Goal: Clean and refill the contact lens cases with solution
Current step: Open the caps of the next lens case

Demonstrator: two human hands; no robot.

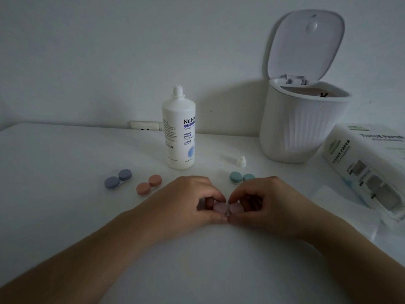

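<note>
A pale pink contact lens case lies on the white table between my hands. My left hand pinches its left cap with thumb and fingers. My right hand pinches its right cap the same way. Three more cases lie behind, all with caps on: a blue-grey case at the left, an orange-pink case next to it, and a green case partly behind my right hand. The white solution bottle stands upright at the back, uncapped. Its small white cap lies to its right.
A white ribbed bin with its lid flipped up stands at the back right. A pack of tissue paper lies along the right edge. A wall socket sits behind the table.
</note>
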